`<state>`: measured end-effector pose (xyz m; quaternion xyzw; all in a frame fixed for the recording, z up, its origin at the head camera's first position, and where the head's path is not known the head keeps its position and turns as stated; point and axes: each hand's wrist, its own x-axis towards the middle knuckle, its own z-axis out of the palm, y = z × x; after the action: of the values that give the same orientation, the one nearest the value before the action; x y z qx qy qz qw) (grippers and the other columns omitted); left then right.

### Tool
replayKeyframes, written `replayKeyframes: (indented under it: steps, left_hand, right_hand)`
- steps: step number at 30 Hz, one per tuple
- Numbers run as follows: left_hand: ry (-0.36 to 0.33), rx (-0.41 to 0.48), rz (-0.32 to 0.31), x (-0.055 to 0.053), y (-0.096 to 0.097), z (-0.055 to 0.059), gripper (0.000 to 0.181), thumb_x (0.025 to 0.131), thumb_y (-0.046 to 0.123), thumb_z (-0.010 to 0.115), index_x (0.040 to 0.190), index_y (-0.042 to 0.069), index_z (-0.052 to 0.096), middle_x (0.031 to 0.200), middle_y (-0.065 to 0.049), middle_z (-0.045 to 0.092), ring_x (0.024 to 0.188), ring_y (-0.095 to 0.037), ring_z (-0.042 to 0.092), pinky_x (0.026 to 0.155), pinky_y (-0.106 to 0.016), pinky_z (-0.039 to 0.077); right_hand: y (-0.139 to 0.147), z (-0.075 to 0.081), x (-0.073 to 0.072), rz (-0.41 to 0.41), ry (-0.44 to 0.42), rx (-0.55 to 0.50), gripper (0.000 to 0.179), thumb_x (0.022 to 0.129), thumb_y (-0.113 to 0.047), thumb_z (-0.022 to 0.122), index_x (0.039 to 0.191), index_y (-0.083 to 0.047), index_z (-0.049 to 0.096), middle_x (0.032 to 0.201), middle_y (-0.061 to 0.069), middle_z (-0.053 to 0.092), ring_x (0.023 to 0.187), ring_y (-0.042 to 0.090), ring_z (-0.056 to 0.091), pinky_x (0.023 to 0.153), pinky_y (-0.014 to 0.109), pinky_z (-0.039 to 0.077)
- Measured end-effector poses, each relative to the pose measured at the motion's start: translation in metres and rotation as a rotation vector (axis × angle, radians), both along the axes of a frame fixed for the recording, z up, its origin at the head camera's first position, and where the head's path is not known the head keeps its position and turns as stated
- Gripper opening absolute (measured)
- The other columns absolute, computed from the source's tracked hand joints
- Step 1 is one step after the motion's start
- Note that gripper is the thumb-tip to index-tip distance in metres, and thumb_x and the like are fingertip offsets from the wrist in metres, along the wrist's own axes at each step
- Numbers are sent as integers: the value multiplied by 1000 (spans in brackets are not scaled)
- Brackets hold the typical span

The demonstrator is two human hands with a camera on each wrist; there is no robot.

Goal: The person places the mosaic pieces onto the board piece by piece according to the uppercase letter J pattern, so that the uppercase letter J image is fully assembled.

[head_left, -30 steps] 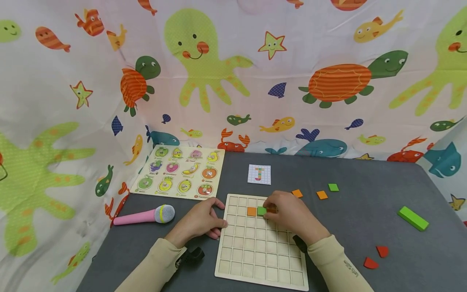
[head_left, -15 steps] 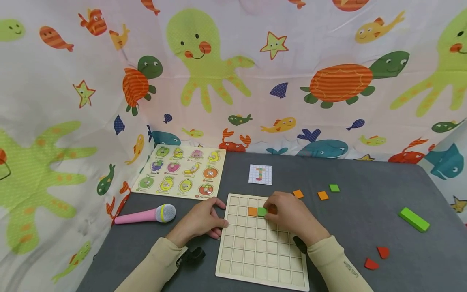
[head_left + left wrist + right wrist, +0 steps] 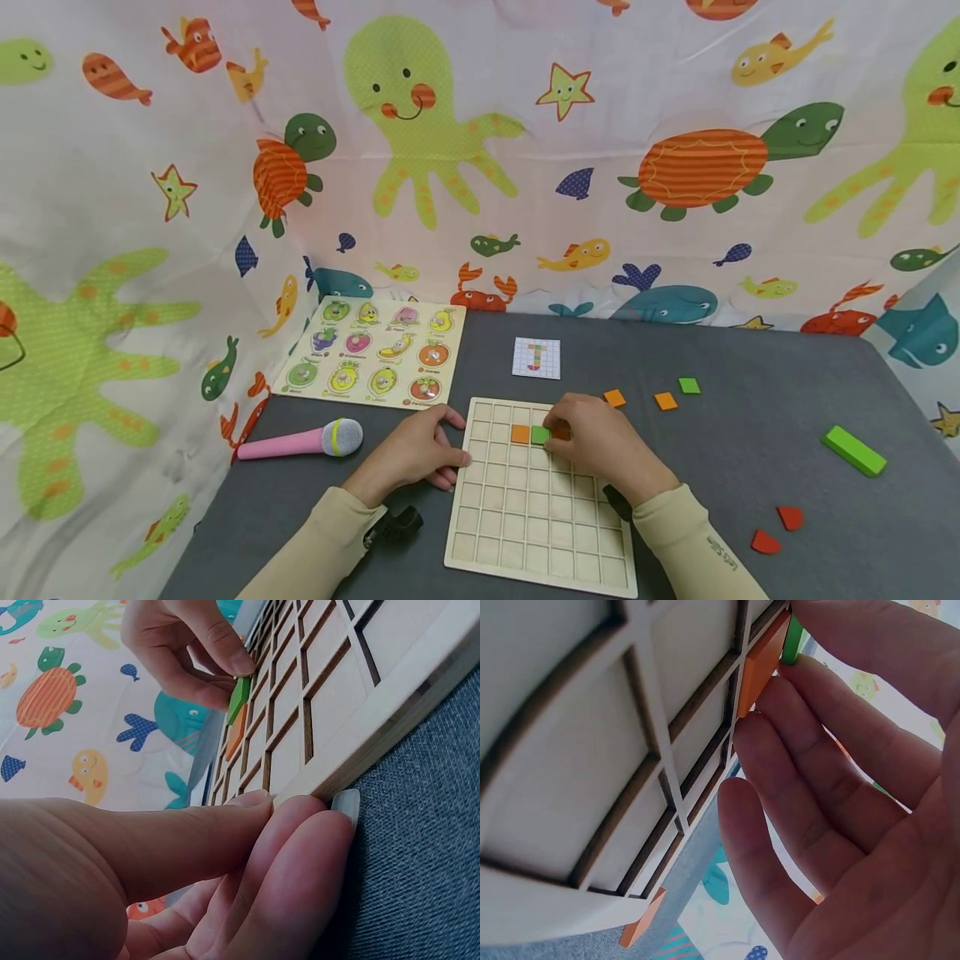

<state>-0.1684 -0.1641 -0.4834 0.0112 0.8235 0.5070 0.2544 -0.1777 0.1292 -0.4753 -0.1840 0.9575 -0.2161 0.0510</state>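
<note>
Grid board (image 3: 540, 533) lies flat on the grey table (image 3: 750, 467); all positions referred to it.

Left hand (image 3: 412, 450): at the board's left edge. Thumb tip sits on the rim, the other fingers bent against the side below; I pinch the edge, so the hand is nearly closed.

Right hand (image 3: 596, 437): over the board's far part. Thumb and index finger are close together, pinching a green tile (image 3: 540, 435); the remaining fingers are loosely bent, their tips close to the board. Green tile is at the second row from the board's far edge. Whether it sits fully down in its cell, I cannot tell.

Just left of it on the board: an orange tile (image 3: 521, 434). Just right, partly under my hand from above: a second orange tile (image 3: 760, 667), clearer from the right wrist.

Beyond the board's far edge: pattern card (image 3: 536, 358), a J of coloured squares on a printed grid. Beyond the far right corner: two loose orange tiles (image 3: 666, 402) and a loose green tile (image 3: 689, 386). Well to the right of the board: green block (image 3: 855, 451); nearer me on that side, two red pieces (image 3: 767, 542), each with a curved edge. Left of the board: pink toy microphone (image 3: 292, 443). Beyond the far left corner: fruit puzzle (image 3: 367, 358).
</note>
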Motion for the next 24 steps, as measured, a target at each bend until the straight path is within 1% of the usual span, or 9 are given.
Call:
replayKeyframes:
  steps: [8, 13, 24]
  left_hand:
    - [-11, -1, 1, 0, 0, -2, 52, 90, 14, 89, 132, 7, 60, 85, -16, 68, 60, -18, 75, 59, -36, 68]
    - [-6, -12, -4, -1, 0, -3, 52, 90, 14, 90, 132, 7, 60, 84, -15, 69, 59, -18, 74, 58, -35, 67]
    - [-2, -3, -6, -1, -2, -2, 51, 90, 13, 89, 131, 7, 59, 84, -15, 69, 60, -18, 75, 59, -35, 68]
  right_hand:
    - [0, 0, 1, 1, -7, 2, 15, 88, -18, 90, 101, -15, 83, 96, -3, 72, 83, 11, 59, 76, 32, 57]
    - [0, 0, 0, 3, -7, 7, 16, 88, -18, 90, 101, -15, 82, 96, -3, 71, 83, 12, 59, 76, 32, 57]
    - [0, 0, -1, 8, 0, 2, 15, 88, -18, 90, 101, -15, 82, 96, -3, 71, 84, 12, 59, 78, 33, 57]
